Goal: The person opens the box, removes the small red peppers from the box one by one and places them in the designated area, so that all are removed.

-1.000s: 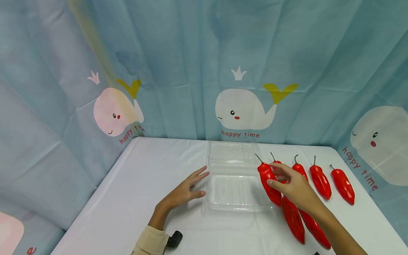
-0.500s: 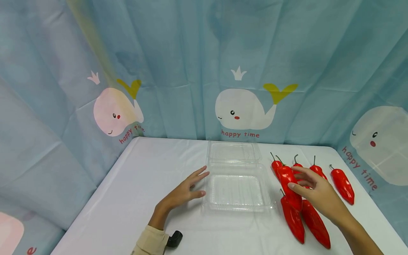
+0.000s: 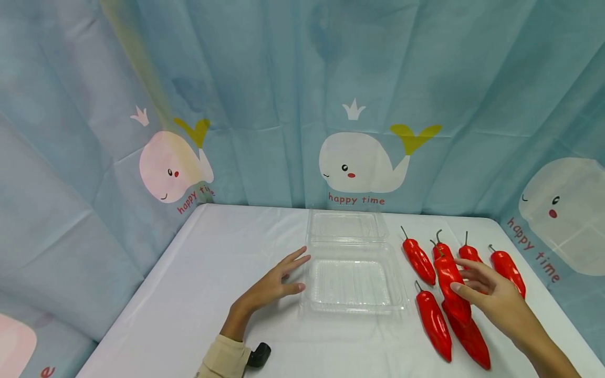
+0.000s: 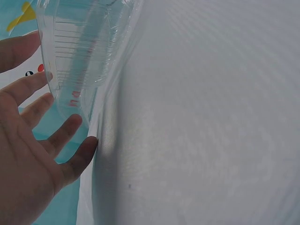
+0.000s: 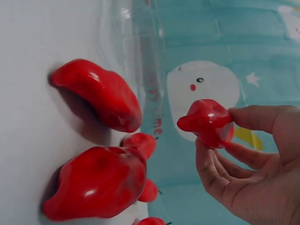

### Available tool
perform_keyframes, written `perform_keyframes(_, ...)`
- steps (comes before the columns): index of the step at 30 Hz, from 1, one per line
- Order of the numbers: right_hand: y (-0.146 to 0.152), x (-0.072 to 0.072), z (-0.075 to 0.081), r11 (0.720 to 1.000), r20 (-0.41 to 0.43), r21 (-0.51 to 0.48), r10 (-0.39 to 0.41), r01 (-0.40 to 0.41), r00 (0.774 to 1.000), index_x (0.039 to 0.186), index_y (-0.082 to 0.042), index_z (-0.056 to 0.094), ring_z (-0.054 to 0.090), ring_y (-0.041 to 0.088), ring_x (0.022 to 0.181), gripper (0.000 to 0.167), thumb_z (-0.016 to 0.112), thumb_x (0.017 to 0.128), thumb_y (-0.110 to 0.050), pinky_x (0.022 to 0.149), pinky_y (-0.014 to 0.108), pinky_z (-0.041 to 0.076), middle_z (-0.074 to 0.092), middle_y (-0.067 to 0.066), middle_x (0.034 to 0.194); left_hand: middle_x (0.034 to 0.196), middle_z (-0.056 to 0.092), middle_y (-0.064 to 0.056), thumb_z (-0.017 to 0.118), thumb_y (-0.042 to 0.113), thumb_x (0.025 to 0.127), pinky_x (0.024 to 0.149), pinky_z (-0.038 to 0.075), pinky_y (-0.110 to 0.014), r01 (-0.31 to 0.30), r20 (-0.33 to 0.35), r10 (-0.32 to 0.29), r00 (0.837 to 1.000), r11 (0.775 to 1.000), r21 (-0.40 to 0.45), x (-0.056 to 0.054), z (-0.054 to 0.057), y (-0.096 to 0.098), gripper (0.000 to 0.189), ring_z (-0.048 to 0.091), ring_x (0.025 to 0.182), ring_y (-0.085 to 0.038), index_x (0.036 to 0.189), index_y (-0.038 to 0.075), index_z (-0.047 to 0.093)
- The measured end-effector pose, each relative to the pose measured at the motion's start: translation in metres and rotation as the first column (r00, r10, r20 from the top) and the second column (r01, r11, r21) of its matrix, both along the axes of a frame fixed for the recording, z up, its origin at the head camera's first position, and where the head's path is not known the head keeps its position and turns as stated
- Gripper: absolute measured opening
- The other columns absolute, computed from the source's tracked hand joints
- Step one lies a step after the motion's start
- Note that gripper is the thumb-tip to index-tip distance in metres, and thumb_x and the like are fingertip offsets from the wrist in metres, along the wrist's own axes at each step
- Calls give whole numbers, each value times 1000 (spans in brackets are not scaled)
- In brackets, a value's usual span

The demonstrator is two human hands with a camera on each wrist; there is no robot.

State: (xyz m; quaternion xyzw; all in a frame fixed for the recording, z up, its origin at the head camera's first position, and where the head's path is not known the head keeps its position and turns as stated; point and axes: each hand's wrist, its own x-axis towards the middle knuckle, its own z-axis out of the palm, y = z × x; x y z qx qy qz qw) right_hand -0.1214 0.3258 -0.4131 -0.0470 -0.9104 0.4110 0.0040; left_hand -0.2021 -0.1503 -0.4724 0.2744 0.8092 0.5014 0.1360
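My right hand (image 3: 501, 302) pinches a red chili pepper (image 3: 451, 283) between thumb and fingers, its green stem pointing away from me. In the right wrist view this pepper (image 5: 208, 123) is seen tip-on, raised off the tabletop. From the head it overlaps another red pepper (image 3: 476, 344) lying on the table. At the left side of a clear plastic clamshell box (image 3: 350, 283) is my left hand (image 3: 270, 281), fingers spread and fairly straight. The left wrist view shows its fingertips right at the wall of the box (image 4: 77, 56), which stands with its lid (image 3: 347, 224) folded back.
One red pepper (image 3: 434, 326) lies near the box's right front corner, another (image 3: 418, 261) behind it. Several more, including the rightmost pepper (image 3: 508, 270), lie along the back right. A curtain (image 3: 264, 105) with whales hangs behind the white-covered table (image 3: 198, 273).
My right hand has carried the held pepper rightward, from over the box's right edge to above the peppers on the table. The left hand and the box have stayed put.
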Motion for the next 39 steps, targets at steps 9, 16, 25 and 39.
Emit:
perform_keyframes(9,19,4,-8,999,90,-14,-32,33,995,163,0,33,54,57,132,84,68,102,-45,84,47,65,45,39,152,178,16,-1,67,22,102,124,28,-69,-1,-11,1,1000,1000,-6,-1,-1,-1,70,17,163,-36,166,14,38)
perform_keyframes(16,31,8,-16,996,176,2,-92,93,980,164,3,27,49,59,136,88,65,103,-49,91,53,62,40,42,155,178,16,-2,67,21,102,124,28,-69,1,-6,-1,1000,1000,0,-1,-1,-1,70,17,163,-36,166,15,39)
perform_keyframes(25,46,15,-29,988,219,31,-157,154,963,163,6,26,52,59,130,92,63,103,-53,94,56,60,40,44,152,179,16,-1,67,21,102,123,28,-70,0,-15,0,1000,1000,-5,-2,-1,-2,70,17,163,-36,166,17,39)
perform_keyframes(39,66,26,-46,980,278,105,-195,172,941,157,14,26,59,58,119,88,68,102,-41,83,53,65,35,49,150,179,15,-2,67,20,102,124,28,-69,-4,-14,4,1000,1000,-6,-2,-1,-3,70,17,163,-36,166,14,38)
